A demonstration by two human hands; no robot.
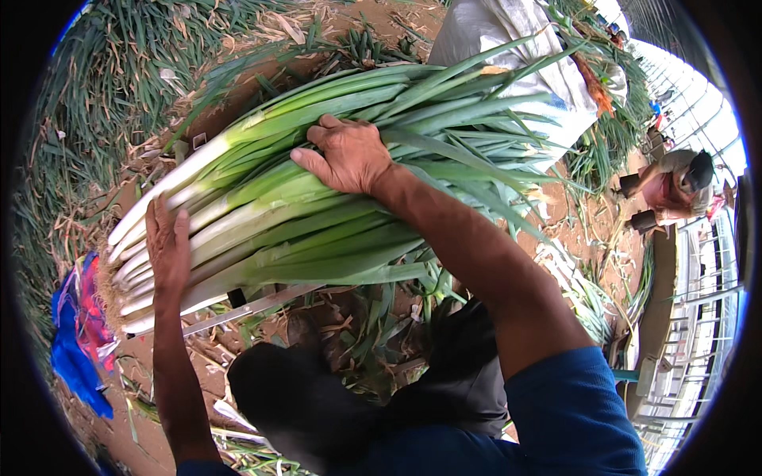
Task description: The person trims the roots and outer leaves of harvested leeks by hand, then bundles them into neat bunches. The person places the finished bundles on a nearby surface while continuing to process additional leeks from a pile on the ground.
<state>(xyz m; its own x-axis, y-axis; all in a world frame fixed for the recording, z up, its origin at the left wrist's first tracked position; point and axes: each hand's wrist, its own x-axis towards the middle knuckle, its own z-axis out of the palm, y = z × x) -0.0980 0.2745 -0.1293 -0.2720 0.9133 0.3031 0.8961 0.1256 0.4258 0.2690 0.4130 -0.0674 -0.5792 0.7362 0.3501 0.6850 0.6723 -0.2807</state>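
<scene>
A thick bundle of long green onions (286,232) lies across the space before me, white stalks and roots at left, green leaves fanning to the right. My left hand (168,244) rests flat against the white stalks near the root end, fingers extended. Over the green leaves mid-bundle, my right hand (345,154) is spread palm down, thumb apart. Neither hand closes around a stalk. Part of a metal bar (256,308) shows beneath the bundle.
Heaped green onions (119,77) cover the ground at upper left. A white woven sack (488,30) stands behind the leaf tips. Blue and red plastic (74,351) lies at left. Another person (678,184) bends down at far right. Loose leaves litter the soil.
</scene>
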